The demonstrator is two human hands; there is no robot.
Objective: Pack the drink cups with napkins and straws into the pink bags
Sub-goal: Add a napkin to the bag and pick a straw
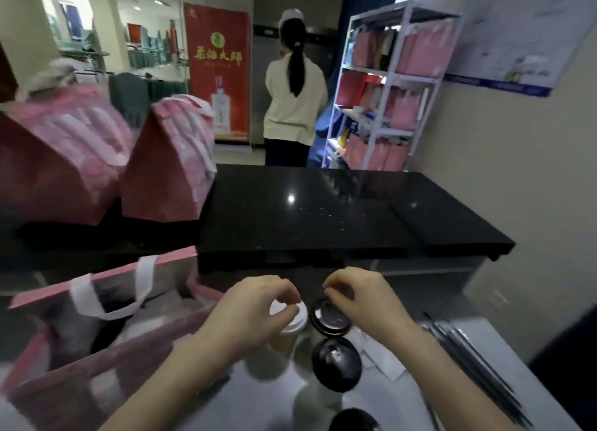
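Now pinching white cup's (288, 316) lid with left hand (253, 312), black cup's (330, 317) rim with right hand (360, 298). Likely light, soft-walled, spillable: better gripped lower, round the body. Open bag (106, 363) just left of left hand.

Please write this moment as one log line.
left hand: grips white-lid cup | right hand: grips black-lid cup | pink bag: open
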